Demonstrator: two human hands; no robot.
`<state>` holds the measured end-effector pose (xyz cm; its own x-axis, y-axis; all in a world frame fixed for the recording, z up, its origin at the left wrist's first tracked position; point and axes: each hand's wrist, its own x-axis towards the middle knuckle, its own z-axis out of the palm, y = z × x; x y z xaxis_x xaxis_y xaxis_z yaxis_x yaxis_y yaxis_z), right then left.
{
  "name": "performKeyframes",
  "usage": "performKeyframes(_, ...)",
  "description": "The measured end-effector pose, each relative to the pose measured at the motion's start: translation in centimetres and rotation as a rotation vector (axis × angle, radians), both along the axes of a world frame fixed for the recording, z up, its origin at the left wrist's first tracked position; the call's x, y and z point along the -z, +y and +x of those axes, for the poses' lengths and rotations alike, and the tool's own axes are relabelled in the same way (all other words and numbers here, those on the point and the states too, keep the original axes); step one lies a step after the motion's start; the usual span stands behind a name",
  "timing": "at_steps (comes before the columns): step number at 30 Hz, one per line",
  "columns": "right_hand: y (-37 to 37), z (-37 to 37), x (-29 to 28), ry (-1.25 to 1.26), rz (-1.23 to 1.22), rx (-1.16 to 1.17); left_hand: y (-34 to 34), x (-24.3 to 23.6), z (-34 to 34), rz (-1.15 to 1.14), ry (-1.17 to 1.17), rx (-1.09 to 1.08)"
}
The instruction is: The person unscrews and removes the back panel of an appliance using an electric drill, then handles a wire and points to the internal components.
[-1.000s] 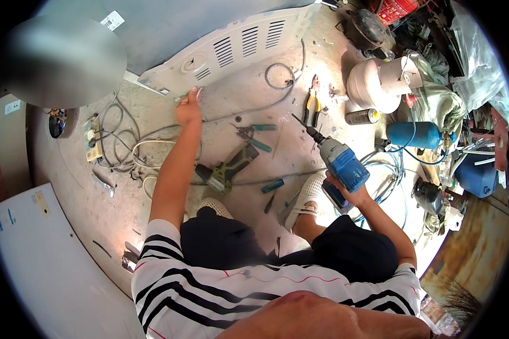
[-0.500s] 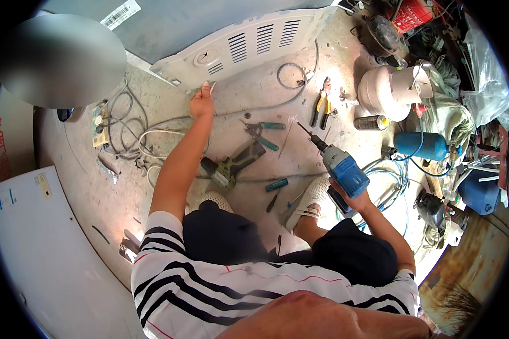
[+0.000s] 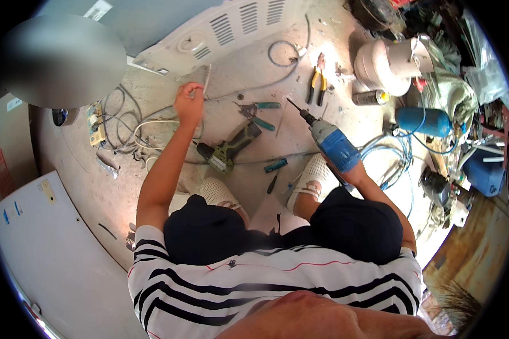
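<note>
My right hand (image 3: pixel 350 169) is wrapped round the grip of a blue and grey cordless drill (image 3: pixel 336 147). The drill's long dark bit points up and left over the floor. My left hand (image 3: pixel 189 104) is closed, thumb and fingers pinched at the lower end of a thin pale strip (image 3: pixel 207 81) near the appliance's vented back panel (image 3: pixel 201 39). Between my arms lie a second cordless drill (image 3: pixel 226 151) in dull green and black, and pliers with teal handles (image 3: pixel 260 115). Farther off are yellow-and-black pliers (image 3: pixel 317 83). A short teal cylinder (image 3: pixel 275 165) lies near my feet.
Loose cables (image 3: pixel 127 121) and a power strip (image 3: pixel 95 124) lie on the left, beyond a white panel (image 3: pixel 56 243). On the right stand a pale gas cylinder (image 3: pixel 382 65), a spray can (image 3: pixel 370 98), a blue cylinder (image 3: pixel 421 120) and coiled blue hose (image 3: pixel 398 161).
My left hand has drawn back from the panel and turned, and more of the pale strip shows. My right hand with the drill has shifted slightly left. The whole view has tilted a little.
</note>
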<state>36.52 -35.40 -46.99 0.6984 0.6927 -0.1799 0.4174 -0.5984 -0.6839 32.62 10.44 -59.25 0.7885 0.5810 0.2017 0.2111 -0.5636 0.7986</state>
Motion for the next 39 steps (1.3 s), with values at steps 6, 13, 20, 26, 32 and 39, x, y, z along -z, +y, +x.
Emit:
performKeyframes(6, -1.1, -2.8, 1.4, 0.259, 0.015, 0.254, -1.3, -4.7, 0.4, 0.009, 0.346, 0.330)
performKeyframes(13, -1.5, -2.1, -0.4, 0.258, -0.014, 0.282, -6.0, -6.8, 5.3, 0.412, 0.457, 0.860)
performKeyframes(20, -4.8, -2.9, 2.3, -0.086, -0.031, 0.350, -13.6, -2.2, 9.6, 0.468, 0.527, 1.137)
performKeyframes(26, -5.2, -3.2, 1.2, 0.017, -0.023, 0.559, -21.6, 3.6, 8.9, 0.194, 0.416, 1.068)
performKeyframes(32, -5.2, -3.3, 1.7, -0.100, -0.066, 0.420, -24.3, 4.8, 8.7, 0.392, 0.249, 1.012)
performKeyframes(39, -4.5, -2.6, 1.3, 0.114, -0.049, 0.462, -25.0, 5.3, 9.0, 0.513, 0.251, 1.067)
